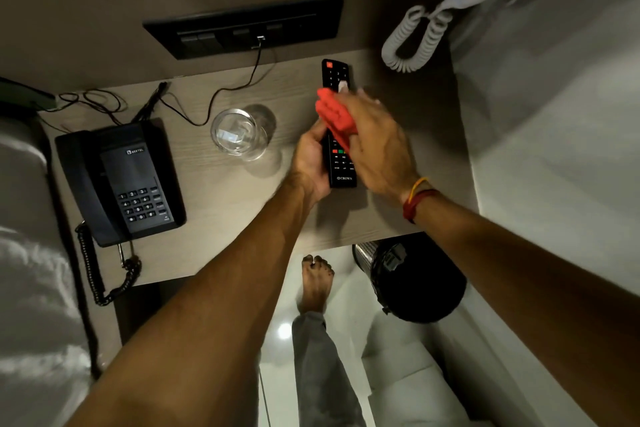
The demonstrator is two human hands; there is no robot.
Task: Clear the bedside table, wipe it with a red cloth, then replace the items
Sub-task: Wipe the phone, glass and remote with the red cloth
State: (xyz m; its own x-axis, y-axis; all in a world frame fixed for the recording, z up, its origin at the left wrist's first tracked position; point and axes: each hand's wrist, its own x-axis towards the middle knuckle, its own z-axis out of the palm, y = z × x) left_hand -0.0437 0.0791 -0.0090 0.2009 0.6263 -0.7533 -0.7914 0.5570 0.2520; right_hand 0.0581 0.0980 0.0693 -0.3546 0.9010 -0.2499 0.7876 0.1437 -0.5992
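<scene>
Centre frame, your left hand [311,163] grips the remote [337,125] while your right hand [374,142] presses the red cloth [334,114] on it. Phone [121,180] and glass [240,132] crowd the bench [214,204]; clearing looks barely begun.

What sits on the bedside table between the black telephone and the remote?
In the head view, an empty clear drinking glass stands between the black telephone and the remote, touching neither.

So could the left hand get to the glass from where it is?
Probably yes, once free: the left hand holds the remote, but bare table lies between it and the glass.
</scene>
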